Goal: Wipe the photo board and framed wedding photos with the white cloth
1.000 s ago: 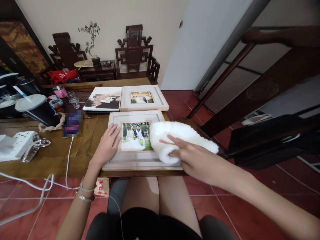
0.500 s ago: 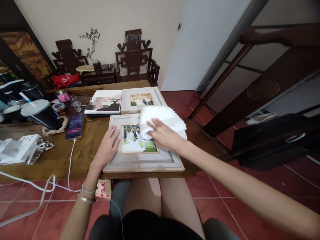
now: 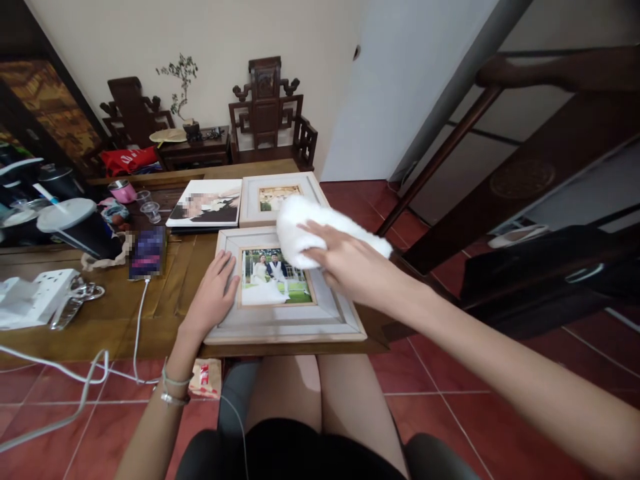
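Observation:
A white picture frame (image 3: 285, 330) with a wedding photo lies flat at the table's front edge. On its left border rests my left hand (image 3: 214, 297), fingers stretched out. My right hand (image 3: 345, 260) grips a fluffy white cloth (image 3: 320, 223), bunched under the fingers, over the frame's upper right part. The cloth covers that corner and overlaps the near side of a second picture frame (image 3: 251, 203) lying behind. Whether the cloth touches the glass I cannot tell.
A photo album (image 3: 205, 203) lies beside the rear frame. To the left are a charging phone (image 3: 147, 253), a dark cup with a straw (image 3: 75, 223), a power strip (image 3: 43, 293) and a pink cup (image 3: 123, 191). White cables (image 3: 95, 373) hang off the front edge. Wooden chairs (image 3: 265, 100) stand behind.
My right hand has moved up and to the right with the cloth, uncovering more of the wedding photo. The cloth is more bunched. My left hand stays on the frame's left border.

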The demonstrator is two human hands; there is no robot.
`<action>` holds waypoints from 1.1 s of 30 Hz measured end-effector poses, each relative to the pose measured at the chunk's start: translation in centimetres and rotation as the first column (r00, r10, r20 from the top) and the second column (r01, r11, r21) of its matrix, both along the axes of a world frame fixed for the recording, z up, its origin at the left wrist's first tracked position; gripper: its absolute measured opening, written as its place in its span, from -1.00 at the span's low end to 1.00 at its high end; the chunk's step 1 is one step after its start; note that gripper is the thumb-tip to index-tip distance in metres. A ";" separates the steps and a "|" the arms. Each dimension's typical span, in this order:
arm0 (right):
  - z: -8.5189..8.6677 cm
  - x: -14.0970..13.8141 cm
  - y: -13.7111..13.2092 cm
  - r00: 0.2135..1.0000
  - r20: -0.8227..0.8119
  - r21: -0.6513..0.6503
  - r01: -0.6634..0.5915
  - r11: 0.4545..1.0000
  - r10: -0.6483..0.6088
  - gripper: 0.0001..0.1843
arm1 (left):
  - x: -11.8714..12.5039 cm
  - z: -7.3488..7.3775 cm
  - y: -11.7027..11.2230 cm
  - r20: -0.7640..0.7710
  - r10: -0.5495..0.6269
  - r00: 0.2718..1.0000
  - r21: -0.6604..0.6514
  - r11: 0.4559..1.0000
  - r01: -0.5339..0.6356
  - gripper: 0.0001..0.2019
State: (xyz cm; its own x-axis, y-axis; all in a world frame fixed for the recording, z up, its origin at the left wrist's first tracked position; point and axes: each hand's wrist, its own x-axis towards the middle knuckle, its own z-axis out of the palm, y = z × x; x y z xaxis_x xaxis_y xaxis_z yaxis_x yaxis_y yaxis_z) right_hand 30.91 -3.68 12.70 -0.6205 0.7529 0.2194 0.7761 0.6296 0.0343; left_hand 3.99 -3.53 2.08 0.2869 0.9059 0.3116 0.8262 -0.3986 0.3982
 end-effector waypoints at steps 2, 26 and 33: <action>-1.6 -0.7 2.7 0.997 0.070 0.039 0.035 0.999 -0.037 -0.50 | 0.0 0.0 0.0 -0.007 0.005 1.000 -0.004 1.000 -0.005 -0.50; -5.5 -3.4 -0.4 0.996 0.054 -0.020 0.077 0.997 -0.076 -0.49 | -0.7 -0.3 0.6 0.000 -0.043 0.999 -0.025 0.999 0.043 -0.47; -6.6 -2.9 4.6 0.995 0.094 -0.059 -0.017 0.998 0.023 -0.54 | -0.8 -0.5 0.6 0.099 -0.037 0.994 -0.015 0.999 0.038 -0.51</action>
State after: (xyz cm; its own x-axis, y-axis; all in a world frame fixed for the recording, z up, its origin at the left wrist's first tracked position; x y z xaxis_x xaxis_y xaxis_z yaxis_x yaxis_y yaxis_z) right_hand 28.01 0.91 6.05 -0.6515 0.7498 0.1156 0.7583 0.6481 0.0701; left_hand 3.18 -2.94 1.57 0.2892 0.9004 0.3251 0.7669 -0.4212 0.4842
